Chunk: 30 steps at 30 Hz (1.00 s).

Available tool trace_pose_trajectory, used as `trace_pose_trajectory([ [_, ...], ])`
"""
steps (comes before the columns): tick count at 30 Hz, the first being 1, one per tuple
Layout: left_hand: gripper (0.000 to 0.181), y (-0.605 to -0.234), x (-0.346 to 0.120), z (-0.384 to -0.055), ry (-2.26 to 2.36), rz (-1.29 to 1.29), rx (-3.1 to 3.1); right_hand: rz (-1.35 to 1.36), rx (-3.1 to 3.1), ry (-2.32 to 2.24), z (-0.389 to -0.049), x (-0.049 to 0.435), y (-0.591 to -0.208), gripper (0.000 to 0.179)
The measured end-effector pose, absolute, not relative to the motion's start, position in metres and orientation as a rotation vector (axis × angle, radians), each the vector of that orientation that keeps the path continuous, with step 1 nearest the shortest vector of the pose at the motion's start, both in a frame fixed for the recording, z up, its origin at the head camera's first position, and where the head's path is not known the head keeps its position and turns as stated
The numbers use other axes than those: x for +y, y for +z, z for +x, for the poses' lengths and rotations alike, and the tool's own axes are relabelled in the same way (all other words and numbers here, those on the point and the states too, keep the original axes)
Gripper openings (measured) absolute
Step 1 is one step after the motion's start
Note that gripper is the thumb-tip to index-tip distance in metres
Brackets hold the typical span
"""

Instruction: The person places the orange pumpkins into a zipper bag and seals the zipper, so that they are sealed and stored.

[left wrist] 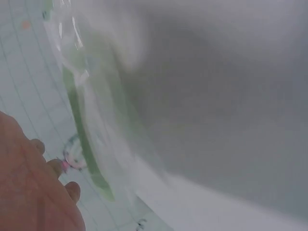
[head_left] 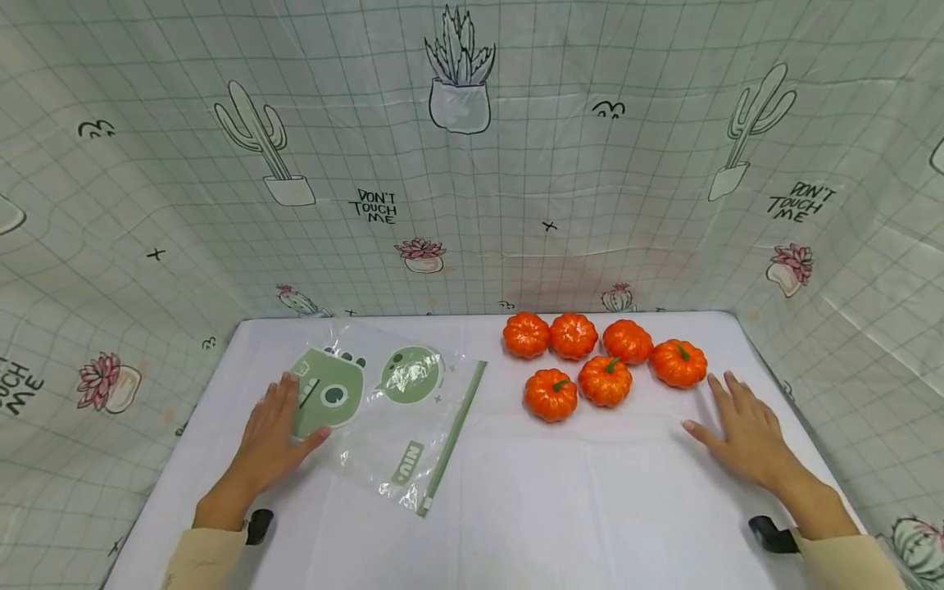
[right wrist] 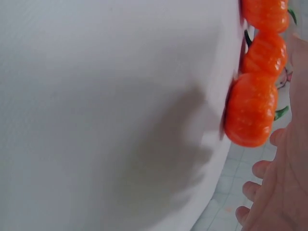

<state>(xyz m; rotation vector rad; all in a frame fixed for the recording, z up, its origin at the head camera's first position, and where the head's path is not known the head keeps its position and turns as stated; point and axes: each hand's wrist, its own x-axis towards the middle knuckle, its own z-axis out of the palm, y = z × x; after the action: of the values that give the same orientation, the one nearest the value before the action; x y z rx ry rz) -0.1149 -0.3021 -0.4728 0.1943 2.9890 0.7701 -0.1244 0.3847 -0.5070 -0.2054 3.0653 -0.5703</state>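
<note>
My left hand (head_left: 274,434) lies at the left side of the table, fingers straight, its fingertips overlapping the left edge of a clear zip bag (head_left: 383,426) in the head view. The bag lies flat, printed with green cartoon faces, and a green zip strip runs along its right edge. At the right side my right hand (head_left: 748,434) is spread with straight fingers and holds nothing. Just beyond its fingertips sits an orange toy pumpkin (head_left: 678,364) with a green stem. In the right wrist view this pumpkin (right wrist: 251,110) stands close to the fingers.
Several more small orange pumpkins (head_left: 606,381) sit in a loose cluster at the back right of the white-covered table (head_left: 560,500). A gridded cloth (head_left: 472,180) with cactus drawings hangs behind and along both sides. Black wrist devices (head_left: 773,534) sit under both wrists.
</note>
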Motion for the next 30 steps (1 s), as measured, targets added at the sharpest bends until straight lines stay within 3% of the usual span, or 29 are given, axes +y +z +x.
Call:
trace_pose_trajectory([
  [30,0.094,-0.488,-0.202,-0.093,0.676,0.519,2.96,-0.334,3.093,-0.531,-0.122,0.345,-0.504,0.097],
])
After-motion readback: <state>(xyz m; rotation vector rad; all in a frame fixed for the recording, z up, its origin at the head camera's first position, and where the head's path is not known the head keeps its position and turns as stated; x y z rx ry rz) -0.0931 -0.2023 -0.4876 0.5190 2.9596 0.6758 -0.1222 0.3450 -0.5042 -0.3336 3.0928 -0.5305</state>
